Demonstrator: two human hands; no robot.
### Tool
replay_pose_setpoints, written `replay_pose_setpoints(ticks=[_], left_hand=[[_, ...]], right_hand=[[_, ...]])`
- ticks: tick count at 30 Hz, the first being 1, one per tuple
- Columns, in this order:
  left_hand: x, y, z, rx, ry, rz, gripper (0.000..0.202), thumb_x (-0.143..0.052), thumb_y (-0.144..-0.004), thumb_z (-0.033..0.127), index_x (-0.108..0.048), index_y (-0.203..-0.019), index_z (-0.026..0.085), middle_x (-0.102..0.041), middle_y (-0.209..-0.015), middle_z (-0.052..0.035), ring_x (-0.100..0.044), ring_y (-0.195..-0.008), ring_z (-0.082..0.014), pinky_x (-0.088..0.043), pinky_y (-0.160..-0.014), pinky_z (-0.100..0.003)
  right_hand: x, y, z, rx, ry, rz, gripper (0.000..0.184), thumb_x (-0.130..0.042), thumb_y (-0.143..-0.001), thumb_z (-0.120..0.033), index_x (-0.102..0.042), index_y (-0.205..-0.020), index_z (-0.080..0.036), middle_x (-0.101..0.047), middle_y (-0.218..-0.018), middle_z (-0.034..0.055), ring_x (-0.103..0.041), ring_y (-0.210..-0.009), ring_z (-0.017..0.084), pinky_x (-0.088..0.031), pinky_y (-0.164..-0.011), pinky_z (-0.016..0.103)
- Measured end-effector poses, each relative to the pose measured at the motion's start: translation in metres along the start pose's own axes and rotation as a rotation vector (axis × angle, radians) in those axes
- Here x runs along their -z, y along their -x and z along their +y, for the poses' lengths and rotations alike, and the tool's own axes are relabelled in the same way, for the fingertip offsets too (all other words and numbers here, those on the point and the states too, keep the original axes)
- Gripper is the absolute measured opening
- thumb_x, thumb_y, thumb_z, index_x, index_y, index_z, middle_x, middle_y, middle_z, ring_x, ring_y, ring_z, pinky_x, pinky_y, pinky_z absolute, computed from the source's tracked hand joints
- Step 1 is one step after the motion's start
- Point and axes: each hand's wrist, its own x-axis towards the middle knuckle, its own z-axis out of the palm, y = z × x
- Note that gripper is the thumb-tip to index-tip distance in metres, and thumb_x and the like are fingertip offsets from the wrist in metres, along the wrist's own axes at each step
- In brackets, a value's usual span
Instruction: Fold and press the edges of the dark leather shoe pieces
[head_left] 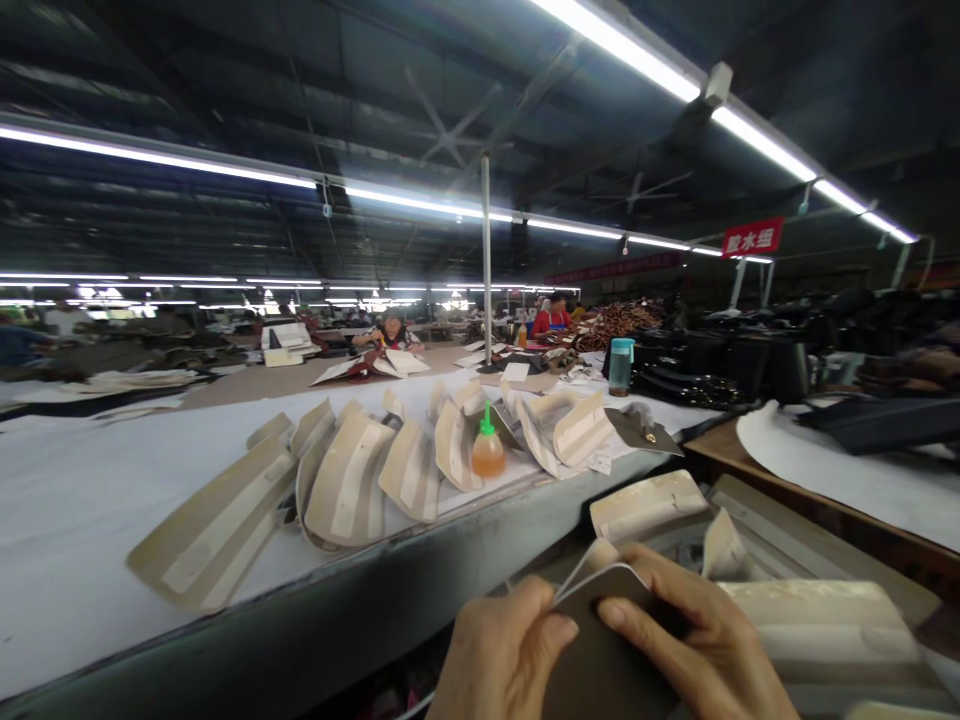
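Observation:
Both hands hold one dark grey-brown sheet piece point(592, 650) with a pale edge, low in the view in front of me. My left hand point(499, 650) pinches its left edge between thumb and fingers. My right hand point(690, 630) grips the upper right part, its thumb lying on the dark face and its fingers behind. A cream-coloured flap shows behind the top edge, between the hands. Several curved beige panels point(349, 480) with paler strips stand and lean along the white-covered table point(67, 540). Among them is a squeeze bottle point(488, 455) with a green nozzle and amber liquid.
More beige panels point(825, 630) lie piled at the lower right, beside my right hand. A teal-lidded bottle point(621, 367) stands at the table's far right, near dark stacked goods point(739, 365). A metal post point(486, 260) rises behind the panels. Other people sit at tables farther back.

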Motion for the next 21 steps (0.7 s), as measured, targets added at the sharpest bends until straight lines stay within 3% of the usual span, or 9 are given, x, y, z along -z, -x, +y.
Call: replay_pose_setpoints(ticks=[4, 7, 10, 16, 21], left_hand=[[-0.009, 0.001, -0.007, 0.106, -0.039, 0.056, 0.028, -0.042, -0.094, 0.032, -0.040, -0.068, 0.021, -0.039, -0.059, 0.0051, -0.043, -0.059, -0.0133, -0.028, -0.058, -0.024], [-0.016, 0.005, -0.015, 0.088, -0.095, 0.182, 0.028, -0.047, -0.093, 0.031, -0.045, -0.067, 0.021, -0.043, -0.060, 0.0045, -0.047, -0.060, -0.0138, -0.032, -0.059, -0.023], [-0.016, 0.007, -0.015, 0.053, -0.082, 0.254, 0.028, -0.049, -0.093, 0.029, -0.046, -0.066, 0.021, -0.039, -0.058, 0.0058, -0.043, -0.056, -0.0123, -0.031, -0.055, -0.022], [-0.010, 0.004, -0.008, 0.039, 0.045, 0.164, 0.035, -0.040, -0.096, 0.035, -0.032, -0.065, 0.022, -0.026, -0.058, 0.0074, -0.030, -0.053, -0.0102, -0.022, -0.052, -0.025], [-0.018, 0.006, -0.023, -0.054, 0.067, 0.159, 0.041, -0.039, -0.099, 0.046, -0.037, -0.067, 0.021, -0.026, -0.059, 0.0076, -0.027, -0.052, -0.0095, -0.019, -0.050, -0.025]], right_hand=[[-0.003, 0.000, 0.005, 0.009, 0.006, -0.078, 0.023, -0.066, -0.095, -0.033, -0.062, -0.074, -0.022, -0.063, -0.075, -0.0040, -0.061, -0.068, 0.014, -0.047, -0.062, 0.018], [-0.005, -0.001, 0.004, 0.057, 0.016, -0.077, 0.019, -0.065, -0.095, -0.030, -0.065, -0.077, -0.024, -0.065, -0.077, -0.0035, -0.063, -0.069, 0.015, -0.048, -0.064, 0.018], [-0.006, -0.001, 0.001, 0.115, 0.011, -0.043, 0.016, -0.066, -0.094, -0.027, -0.067, -0.079, -0.024, -0.068, -0.084, -0.0022, -0.066, -0.073, 0.016, -0.051, -0.066, 0.018], [-0.005, 0.003, 0.002, 0.122, 0.014, 0.046, 0.010, -0.065, -0.093, -0.025, -0.067, -0.083, -0.026, -0.073, -0.095, -0.0012, -0.071, -0.082, 0.017, -0.054, -0.073, 0.017], [-0.002, 0.005, -0.002, 0.051, -0.012, 0.101, 0.014, -0.071, -0.089, -0.028, -0.064, -0.077, -0.027, -0.073, -0.086, -0.0047, -0.070, -0.079, 0.015, -0.052, -0.068, 0.014]])
